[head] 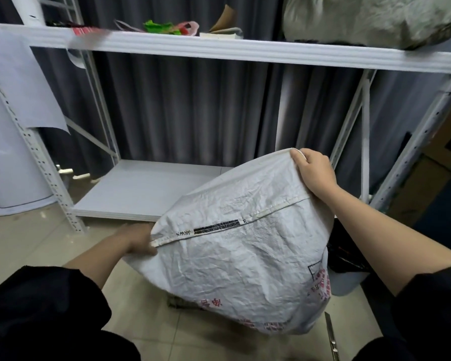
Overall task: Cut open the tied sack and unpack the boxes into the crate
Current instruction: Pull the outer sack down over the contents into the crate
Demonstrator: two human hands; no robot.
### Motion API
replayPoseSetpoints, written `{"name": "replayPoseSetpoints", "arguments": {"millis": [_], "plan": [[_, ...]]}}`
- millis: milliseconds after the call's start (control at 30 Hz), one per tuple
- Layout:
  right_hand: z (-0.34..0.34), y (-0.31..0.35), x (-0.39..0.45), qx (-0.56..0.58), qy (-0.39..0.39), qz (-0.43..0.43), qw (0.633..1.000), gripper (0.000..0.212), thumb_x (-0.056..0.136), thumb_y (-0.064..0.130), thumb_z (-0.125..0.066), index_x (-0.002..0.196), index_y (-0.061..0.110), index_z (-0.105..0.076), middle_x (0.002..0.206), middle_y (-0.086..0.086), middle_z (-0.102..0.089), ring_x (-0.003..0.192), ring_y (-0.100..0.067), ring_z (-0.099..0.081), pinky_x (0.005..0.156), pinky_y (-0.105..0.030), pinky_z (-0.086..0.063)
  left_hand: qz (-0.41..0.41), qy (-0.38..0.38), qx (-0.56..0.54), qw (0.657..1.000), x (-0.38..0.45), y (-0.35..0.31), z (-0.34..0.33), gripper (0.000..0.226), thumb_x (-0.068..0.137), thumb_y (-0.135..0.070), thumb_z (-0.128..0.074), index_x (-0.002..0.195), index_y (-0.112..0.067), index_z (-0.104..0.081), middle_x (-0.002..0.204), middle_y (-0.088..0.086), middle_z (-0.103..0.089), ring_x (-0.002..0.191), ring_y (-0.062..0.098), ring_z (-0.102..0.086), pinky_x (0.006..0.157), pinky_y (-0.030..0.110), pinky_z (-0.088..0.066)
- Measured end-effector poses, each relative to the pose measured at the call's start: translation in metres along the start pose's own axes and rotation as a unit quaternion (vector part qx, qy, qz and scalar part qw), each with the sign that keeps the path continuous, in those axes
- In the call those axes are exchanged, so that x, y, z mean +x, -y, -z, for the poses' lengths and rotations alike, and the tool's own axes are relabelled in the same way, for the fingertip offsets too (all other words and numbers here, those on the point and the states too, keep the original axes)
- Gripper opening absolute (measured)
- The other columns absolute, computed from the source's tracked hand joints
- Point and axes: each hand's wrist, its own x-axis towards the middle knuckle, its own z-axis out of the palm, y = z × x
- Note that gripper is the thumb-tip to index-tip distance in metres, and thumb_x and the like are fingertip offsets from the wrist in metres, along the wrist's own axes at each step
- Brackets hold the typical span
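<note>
A full white woven sack (242, 259) with red print and a stitched seam stands on the tiled floor in front of me, bottom seam turned up. My left hand (138, 242) grips the seam's left corner, low down. My right hand (314, 170) pinches the seam's right corner, held higher. The sack's tied end points down and is hidden. No boxes show. A thin metal tool (332, 337), perhaps a blade, lies on the floor at the lower right.
A white metal rack (219, 49) stands behind the sack, its low shelf board (141, 188) bare. Papers and a grey bundle (370, 19) lie on the upper shelf. A white container with a black bag (349, 259) sits right of the sack.
</note>
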Motion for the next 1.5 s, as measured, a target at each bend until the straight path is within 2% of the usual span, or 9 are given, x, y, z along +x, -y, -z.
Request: {"name": "replayPoseSetpoints", "arguments": {"millis": [100, 233, 500, 833, 1000, 1100, 1267, 1400, 1500], "plan": [[0.009, 0.002, -0.004, -0.053, 0.033, 0.007, 0.998, 0.026, 0.092, 0.05, -0.043, 0.093, 0.025, -0.051, 0.092, 0.0, -0.062, 0.097, -0.032, -0.059, 0.072, -0.038, -0.04, -0.005, -0.105, -0.036, 0.994, 0.002, 0.002, 0.013, 0.028, 0.088, -0.039, -0.053, 0.105, -0.018, -0.058, 0.122, 0.01, -0.063, 0.111, 0.028, -0.058, 0.087, 0.033, -0.047], [0.024, 0.007, -0.034, -0.183, 0.263, 0.116, 0.94, 0.108, 0.064, 0.073, -0.066, 0.148, 0.036, -0.01, 0.157, 0.004, -0.011, 0.139, -0.022, -0.031, 0.111, -0.041, -0.028, 0.038, -0.255, -0.164, 0.952, 0.001, -0.003, 0.069, 0.022, 0.096, -0.031, -0.041, 0.088, -0.012, -0.05, 0.112, 0.022, -0.063, 0.103, 0.038, -0.057, 0.083, 0.04, -0.044], [-0.004, 0.027, -0.062, -0.381, 0.383, 0.074, 0.838, 0.067, 0.081, 0.047, -0.062, 0.137, 0.022, -0.035, 0.132, -0.011, -0.049, 0.113, -0.034, -0.055, 0.088, -0.038, -0.043, 0.062, -0.358, -0.226, 0.904, -0.004, -0.035, 0.185, 0.026, 0.093, -0.028, -0.042, 0.095, -0.006, -0.055, 0.114, 0.025, -0.06, 0.104, 0.042, -0.056, 0.078, 0.038, -0.041], [0.083, 0.097, 0.068, -0.275, -0.166, 0.139, 0.937, 0.036, 0.09, 0.009, -0.042, 0.122, 0.016, -0.056, 0.114, -0.018, -0.06, 0.103, -0.04, -0.057, 0.084, -0.045, -0.039, 0.056, -0.616, -0.325, 0.715, -0.058, -0.036, 0.277, 0.036, 0.094, -0.023, -0.035, 0.122, -0.003, -0.044, 0.123, 0.022, -0.055, 0.111, 0.04, -0.052, 0.088, 0.044, -0.041], [0.064, 0.062, 0.045, -0.349, 0.052, 0.092, 0.931, 0.048, 0.087, 0.005, -0.04, 0.127, 0.027, -0.056, 0.11, -0.016, -0.063, 0.097, -0.038, -0.061, 0.069, -0.035, -0.04, 0.045, -0.258, -0.106, 0.959, -0.032, -0.026, 0.228, 0.028, 0.092, -0.021, -0.05, 0.111, -0.001, -0.051, 0.12, 0.025, -0.058, 0.105, 0.039, -0.056, 0.086, 0.041, -0.045], [0.073, 0.057, 0.043, -0.306, -0.031, 0.125, 0.943, 0.055, 0.084, 0.003, -0.038, 0.122, 0.035, -0.06, 0.107, -0.015, -0.067, 0.095, -0.038, -0.063, 0.067, -0.033, -0.039, 0.068, -0.296, -0.156, 0.94, -0.026, -0.024, 0.215, 0.018, 0.092, -0.024, -0.046, 0.101, -0.008, -0.048, 0.118, 0.022, -0.058, 0.098, 0.037, -0.056, 0.086, 0.043, -0.045], [0.079, 0.061, 0.052, -0.209, -0.249, 0.107, 0.94, 0.038, 0.085, 0.014, -0.038, 0.112, 0.023, -0.062, 0.103, -0.012, -0.066, 0.093, -0.037, -0.062, 0.079, -0.042, -0.042, 0.043, -0.591, -0.306, 0.746, -0.038, -0.045, 0.217, 0.022, 0.094, -0.02, -0.037, 0.112, -0.007, -0.042, 0.101, 0.023, -0.063, 0.089, 0.046, -0.057, 0.069, 0.042, -0.037], [0.055, 0.027, 0.036, -0.414, 0.044, 0.084, 0.905, 0.036, 0.087, 0.008, -0.043, 0.119, 0.012, -0.059, 0.109, -0.016, -0.065, 0.098, -0.037, -0.064, 0.077, -0.039, -0.048, 0.055, -0.327, -0.142, 0.933, -0.017, -0.032, 0.197, 0.021, 0.096, -0.029, -0.037, 0.104, -0.011, -0.042, 0.113, 0.022, -0.06, 0.096, 0.041, -0.057, 0.073, 0.04, -0.039], [0.083, 0.042, 0.054, -0.338, -0.082, 0.118, 0.93, 0.041, 0.09, 0.011, -0.041, 0.125, 0.025, -0.058, 0.105, -0.02, -0.067, 0.094, -0.041, -0.064, 0.075, -0.039, -0.047, 0.06, -0.428, -0.174, 0.885, -0.021, -0.035, 0.223, 0.026, 0.095, -0.028, -0.038, 0.11, -0.009, -0.044, 0.113, 0.025, -0.06, 0.101, 0.045, -0.057, 0.077, 0.043, -0.041]]}}
